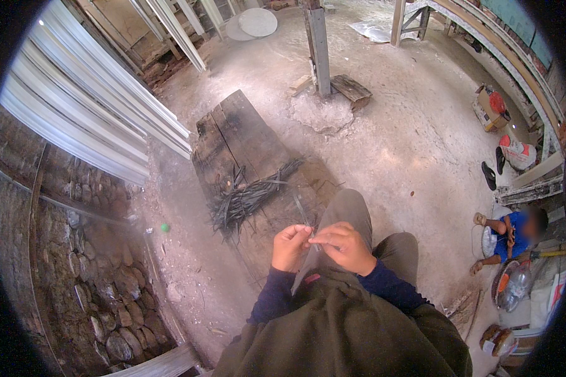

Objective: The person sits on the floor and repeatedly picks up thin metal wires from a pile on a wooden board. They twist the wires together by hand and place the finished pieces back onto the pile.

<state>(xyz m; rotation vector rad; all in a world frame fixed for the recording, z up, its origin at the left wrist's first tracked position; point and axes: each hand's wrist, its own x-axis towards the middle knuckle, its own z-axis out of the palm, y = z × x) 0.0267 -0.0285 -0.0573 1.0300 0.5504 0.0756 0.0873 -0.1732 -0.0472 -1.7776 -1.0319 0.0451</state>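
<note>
My left hand [290,247] and my right hand [347,248] meet in front of my lap, thumbs and fingers pinched together. Between them is a thin, narrow dark strip [300,207], whose far end sticks out over the wooden board [223,129]. Its exact material is too small to tell. Beyond my left hand, a loose bundle of similar dark flat strips [251,198] lies across the board, with ends splayed out.
A wooden post [319,53] rises from the floor ahead, with a wood block [351,92] beside it. Long white corrugated panels [94,81] slant in from the left. At right, a person in blue [512,235] is on the floor near sandals [488,176] and a plastic bottle [519,283].
</note>
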